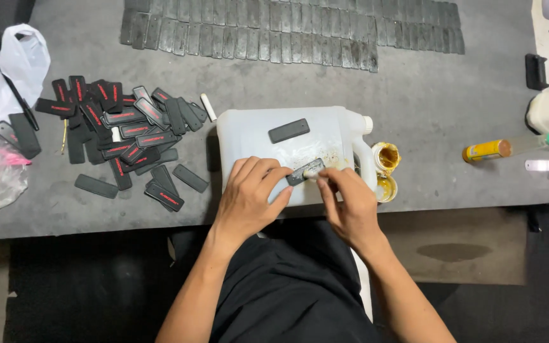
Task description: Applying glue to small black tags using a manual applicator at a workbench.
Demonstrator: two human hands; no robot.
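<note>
Head view. Grey worktable (452,95), scuffed; rows of dark strips (287,32) along its far edge, a heap of black rubber tags (122,133) at left, a white plastic jug (274,149) lying flat at centre. On the jug: one small black tag (304,172), smeared and glossy. My left hand (252,197) pinches its near end; my right hand (347,203) is closed on a small brush (318,170) touching it. Open yellow glue tin (386,157) just beside the jug.

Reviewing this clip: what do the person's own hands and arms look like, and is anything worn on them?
Both the left hand and right hand are bare: no gloves, rings, watch or wristbands show. The forearms are uncovered down to the bottom edge of the picture, with no sleeves in view. Fingernails look short and unpainted.
</note>
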